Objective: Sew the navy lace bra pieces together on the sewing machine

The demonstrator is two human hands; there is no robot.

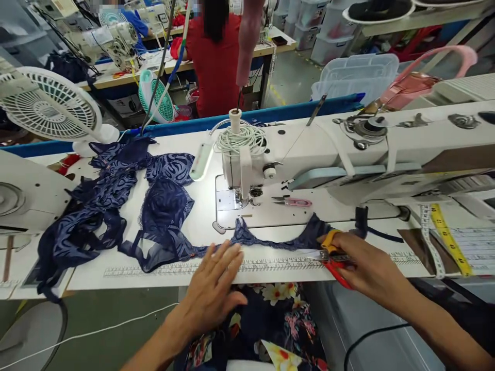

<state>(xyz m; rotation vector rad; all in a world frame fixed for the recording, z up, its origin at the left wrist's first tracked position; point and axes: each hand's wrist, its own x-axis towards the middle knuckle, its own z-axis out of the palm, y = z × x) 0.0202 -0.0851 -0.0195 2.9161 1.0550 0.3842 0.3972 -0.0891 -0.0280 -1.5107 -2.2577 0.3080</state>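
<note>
My right hand is closed round the handles of a pair of scissors, one loop yellow and one red, whose blades point left over the ruler strip on the table. Flat beside the cloth lies my left hand, fingers stretched out, fingertips at the edge of a navy lace band. That band belongs to a navy bra and runs right along the table edge to a piece of navy fabric near the scissors. Further left sits a heap of more navy bras.
A sewing machine stands behind the hands, with pink thread snips on its bed. A measuring tape hangs at right, a white fan stands at left. A person in red sits beyond.
</note>
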